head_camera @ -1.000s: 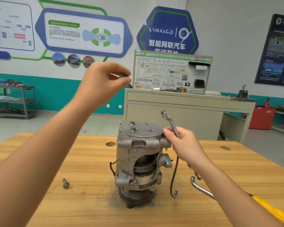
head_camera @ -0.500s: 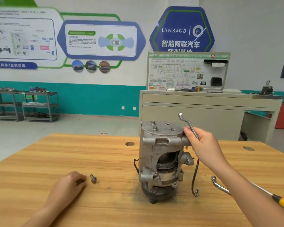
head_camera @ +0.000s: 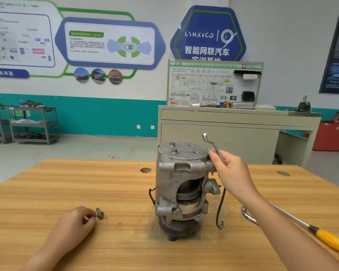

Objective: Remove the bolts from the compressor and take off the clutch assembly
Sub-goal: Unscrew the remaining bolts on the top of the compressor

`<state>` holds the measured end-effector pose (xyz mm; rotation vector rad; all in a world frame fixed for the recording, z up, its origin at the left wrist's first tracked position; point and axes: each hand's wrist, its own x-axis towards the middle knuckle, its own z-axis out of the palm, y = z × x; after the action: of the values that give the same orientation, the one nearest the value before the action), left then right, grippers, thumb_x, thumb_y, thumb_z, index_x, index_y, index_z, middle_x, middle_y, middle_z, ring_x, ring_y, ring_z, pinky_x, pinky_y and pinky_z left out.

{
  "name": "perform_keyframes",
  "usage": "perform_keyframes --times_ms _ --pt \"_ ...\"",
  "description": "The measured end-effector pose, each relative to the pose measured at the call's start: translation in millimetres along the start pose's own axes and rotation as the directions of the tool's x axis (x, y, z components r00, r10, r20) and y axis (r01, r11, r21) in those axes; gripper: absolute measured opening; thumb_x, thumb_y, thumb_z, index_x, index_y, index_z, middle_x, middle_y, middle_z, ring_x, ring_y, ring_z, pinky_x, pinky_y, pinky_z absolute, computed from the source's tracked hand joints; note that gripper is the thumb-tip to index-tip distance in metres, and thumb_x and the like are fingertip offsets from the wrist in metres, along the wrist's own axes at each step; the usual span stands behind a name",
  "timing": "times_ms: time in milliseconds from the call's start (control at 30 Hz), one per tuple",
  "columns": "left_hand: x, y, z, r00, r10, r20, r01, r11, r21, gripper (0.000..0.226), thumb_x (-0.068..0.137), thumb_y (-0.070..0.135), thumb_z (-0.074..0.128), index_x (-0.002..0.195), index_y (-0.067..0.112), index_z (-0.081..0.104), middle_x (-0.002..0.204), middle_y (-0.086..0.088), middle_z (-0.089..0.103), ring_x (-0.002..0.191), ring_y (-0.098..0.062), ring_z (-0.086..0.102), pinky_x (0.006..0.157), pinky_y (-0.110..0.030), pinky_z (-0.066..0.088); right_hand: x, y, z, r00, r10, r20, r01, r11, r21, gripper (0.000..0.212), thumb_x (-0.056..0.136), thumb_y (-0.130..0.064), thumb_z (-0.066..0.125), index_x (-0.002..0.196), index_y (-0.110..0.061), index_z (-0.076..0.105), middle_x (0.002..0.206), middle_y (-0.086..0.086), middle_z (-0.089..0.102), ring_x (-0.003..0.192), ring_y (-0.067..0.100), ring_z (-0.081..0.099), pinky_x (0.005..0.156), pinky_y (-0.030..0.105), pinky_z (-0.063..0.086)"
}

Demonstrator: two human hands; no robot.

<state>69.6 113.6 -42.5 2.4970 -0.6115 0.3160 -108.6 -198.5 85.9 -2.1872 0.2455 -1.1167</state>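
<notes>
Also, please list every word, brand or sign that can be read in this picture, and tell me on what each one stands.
"LYNK&CO": top line of the blue hexagonal wall sign.
"智能网联汽车": its second line; the third line is half hidden behind the training board.
Too small or blurred to read: the training board, the wall panels, the dark poster.
None shows on the compressor.

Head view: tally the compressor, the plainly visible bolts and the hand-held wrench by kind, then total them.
Compressor: 1
Bolts: 3, two in its top, one on the table; left hand may hide another
Wrench: 1
Total: 5
</notes>
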Motion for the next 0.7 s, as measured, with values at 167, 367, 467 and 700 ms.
perform_keyframes --times_ms 167,367,467,700 --pt "2.4 2.3 2.4 1.0 -0.018 -0.012 0.018 1.0 -0.02 0.027 0.085 0.014 0.063 0.074 0.036 0.054 0.087 0.009 0.063 0.074 -0.006 0.056 0.06 -0.018 0.037 0.7 0.5 -1.8 1.0 -0.01 0.012 0.01 1.0 0.004 0.03 0.095 -0.029 0.046 0.078 -0.014 0.066 0.066 0.0 0.063 0.064 0.011 0.053 0.052 0.016 0.034" --pt "5.0 36.7 0.6 0.967 0.047 -0.251 -0.064 0.996 -0.058 0.021 0.089 0.012 0.058 0.109 0.015 0.065 0.122 0.002 0.056 0.082 -0.016 0.057 0.065 -0.031 0.041 -0.4 2.8 -0.5 1.0 -0.02 0.009 0.02 1.0 0.005 0.027 0.096 -0.03 0.046 0.077 -0.024 0.064 0.061 -0.007 0.059 0.06 0.001 0.051 0.051 0.015 0.034" --pt "26.8 91.4 -11.7 0.917 0.152 -0.368 -0.272 0.915 -0.298 0.03 0.092 0.016 0.055 0.122 0.016 0.058 0.12 0.009 0.052 0.096 -0.009 0.052 0.081 -0.027 0.041 0.7 3.8 -0.9 0.999 -0.031 0.017 0.032 0.999 -0.015 0.026 0.095 -0.032 0.045 0.076 -0.028 0.063 0.06 -0.009 0.058 0.062 0.001 0.052 0.052 0.016 0.035" --pt "77.9 181.9 -13.5 0.995 0.092 0.036 -0.025 0.591 -0.806 0.042 0.1 0.04 0.035 0.137 0.022 0.044 0.133 0.011 0.047 0.118 -0.006 0.043 0.096 -0.033 0.039 11.6 10.7 -4.6 1.0 -0.018 0.023 0.018 1.0 -0.02 0.03 0.095 -0.028 0.048 0.077 -0.01 0.064 0.051 -0.01 0.05 0.054 0.004 0.044 0.05 0.015 0.03"
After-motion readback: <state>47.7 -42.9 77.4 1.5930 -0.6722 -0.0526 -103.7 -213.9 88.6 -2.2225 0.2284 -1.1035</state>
